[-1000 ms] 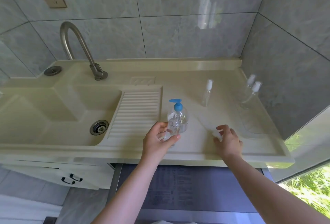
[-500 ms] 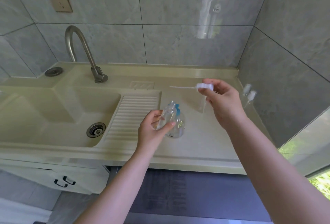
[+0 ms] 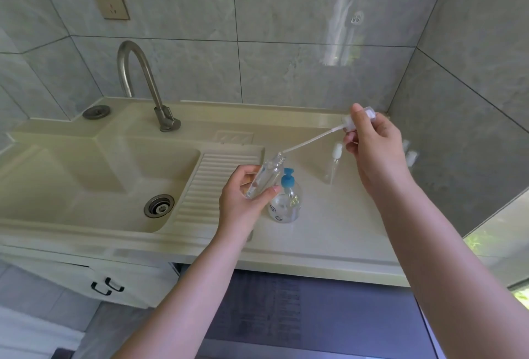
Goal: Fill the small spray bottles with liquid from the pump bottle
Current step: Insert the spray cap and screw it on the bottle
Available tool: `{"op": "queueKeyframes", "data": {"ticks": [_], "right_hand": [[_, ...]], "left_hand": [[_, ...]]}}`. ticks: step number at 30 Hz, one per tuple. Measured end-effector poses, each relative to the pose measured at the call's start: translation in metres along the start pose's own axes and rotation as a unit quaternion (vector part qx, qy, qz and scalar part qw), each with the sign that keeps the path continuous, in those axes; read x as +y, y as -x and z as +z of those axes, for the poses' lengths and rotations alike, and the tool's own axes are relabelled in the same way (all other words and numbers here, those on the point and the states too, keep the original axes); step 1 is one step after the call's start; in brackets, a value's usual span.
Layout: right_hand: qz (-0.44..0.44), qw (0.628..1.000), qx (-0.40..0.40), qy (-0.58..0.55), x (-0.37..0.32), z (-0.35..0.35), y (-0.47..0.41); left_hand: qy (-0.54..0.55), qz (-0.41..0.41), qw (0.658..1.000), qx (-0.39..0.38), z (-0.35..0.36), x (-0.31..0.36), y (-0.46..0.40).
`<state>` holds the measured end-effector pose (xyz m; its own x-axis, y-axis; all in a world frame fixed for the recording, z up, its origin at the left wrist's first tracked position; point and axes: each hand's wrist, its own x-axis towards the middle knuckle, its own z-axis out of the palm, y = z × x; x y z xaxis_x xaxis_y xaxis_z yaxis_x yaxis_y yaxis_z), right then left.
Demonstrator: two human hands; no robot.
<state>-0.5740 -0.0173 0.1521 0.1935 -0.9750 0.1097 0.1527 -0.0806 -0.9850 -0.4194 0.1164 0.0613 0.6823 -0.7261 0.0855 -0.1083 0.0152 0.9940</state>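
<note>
My left hand (image 3: 246,204) grips a small clear spray bottle (image 3: 264,177), tilted with its open neck pointing up and right. My right hand (image 3: 372,144) pinches that bottle's white spray head (image 3: 350,122), and the tip of its thin dip tube (image 3: 309,141) sits at the bottle's neck. The clear pump bottle (image 3: 286,202) with a blue pump stands on the counter just behind my left hand. Another small spray bottle (image 3: 334,165) stands further back, and two more (image 3: 410,155) stand by the right wall, partly hidden by my right hand.
A cream counter (image 3: 329,232) joins a sink (image 3: 94,184) with a ribbed drainboard (image 3: 211,184) on the left. A steel tap (image 3: 143,84) rises at the back. Grey tiled walls close the back and right. A cupboard with black handles (image 3: 107,287) sits below.
My right hand lifted the spray head off the counter and swung its tube toward the small bottle. My left hand raised and tilted the bottle above the pump bottle.
</note>
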Motion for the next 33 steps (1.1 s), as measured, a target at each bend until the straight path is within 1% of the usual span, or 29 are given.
{"op": "queueKeyframes", "data": {"ticks": [7, 10, 13, 17, 21, 24, 29, 33], "right_hand": [[-0.016, 0.999, -0.008, 0.035, 0.001, -0.002, 0.002], [-0.022, 0.996, -0.025, 0.082, -0.001, -0.001, 0.006], [-0.033, 0.988, -0.078, 0.133, -0.004, 0.003, 0.013], [-0.029, 0.974, -0.162, 0.157, -0.010, 0.013, 0.021], [-0.033, 0.964, -0.198, 0.174, -0.012, 0.013, 0.021], [-0.055, 0.957, -0.231, 0.166, -0.017, 0.011, 0.021], [-0.087, 0.928, -0.313, 0.183, -0.031, 0.010, 0.022], [-0.094, 0.919, -0.325, 0.202, -0.042, 0.009, 0.021]], "left_hand": [[0.009, -0.004, 1.000, -0.012, 0.001, 0.008, 0.005], [0.012, 0.003, 1.000, -0.019, 0.001, 0.012, 0.007], [0.015, 0.005, 0.999, -0.030, 0.002, 0.017, 0.009], [0.016, 0.008, 0.999, -0.047, 0.004, 0.026, 0.013], [0.019, 0.003, 0.997, -0.070, 0.006, 0.034, 0.016], [0.031, -0.008, 0.997, -0.076, 0.006, 0.037, 0.016], [0.059, -0.030, 0.991, -0.114, 0.005, 0.046, 0.019], [0.074, -0.029, 0.987, -0.142, 0.004, 0.053, 0.023]]}}
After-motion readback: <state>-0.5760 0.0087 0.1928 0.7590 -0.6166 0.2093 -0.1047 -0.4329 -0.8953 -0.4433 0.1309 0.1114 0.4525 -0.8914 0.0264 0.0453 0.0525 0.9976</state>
